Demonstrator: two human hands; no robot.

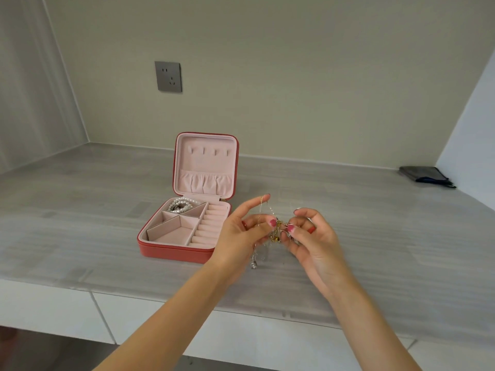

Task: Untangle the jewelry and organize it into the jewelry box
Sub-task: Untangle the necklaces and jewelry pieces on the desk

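Both hands are working the untangle step: left hand (242, 231) and right hand (312, 234) are close together, held up over the desk (375, 236), each pinching at a tangled cluster of thin chains (277, 231) between them. One gold strand is running up from the knot to the left index fingertip; silver ends are dangling below the left hand down toward the desk surface. Jewelry box (187, 223) is sitting open just to the left of the hands, lid upright, a pearl strand (182, 205) already lying in its back-left compartment, so the task looks partly done, chains pending. Next move, as I read it: keeping the knot pinned with one hand while the other is teasing a single strand free, slow pulls only, since yanking would likely tighten it. Hard to tell: how many chains are in the cluster, where the clasps are, and whether the dangling ends are touching the desk. Knot core is partly hidden behind the fingertips. Dark pouch (426, 175) is lying far right by the wall.
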